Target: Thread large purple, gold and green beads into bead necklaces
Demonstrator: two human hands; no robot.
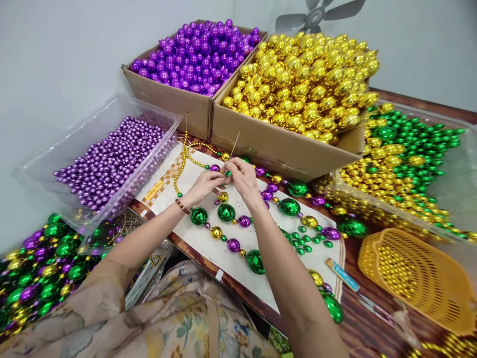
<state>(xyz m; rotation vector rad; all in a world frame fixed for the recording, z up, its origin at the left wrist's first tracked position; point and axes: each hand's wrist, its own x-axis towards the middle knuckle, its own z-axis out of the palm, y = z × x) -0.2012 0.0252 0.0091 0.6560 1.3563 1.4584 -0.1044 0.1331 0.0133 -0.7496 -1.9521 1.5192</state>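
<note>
My left hand (204,186) and my right hand (242,178) meet over a white cloth (179,214), fingertips pinched together. A thin needle (235,143) sticks up from my right fingertips, and a small green bead shows between the hands. Just below my left fingers, a bead string with a gold bead (223,197) and a large green bead (226,213) runs down onto the cloth. Exactly where the fingers grip is partly hidden. Strings of purple, gold and green beads lie around both hands. Loose small green beads (298,241) rest beyond my right forearm.
Cardboard boxes of purple balls (197,59) and gold balls (298,84) stand behind the cloth. A clear bin (149,104) of purple beads is left; another bin (439,223) holds gold and green beads. An orange basket (439,278), scissors (376,309) and a blue-yellow cutter (343,275) lie right.
</note>
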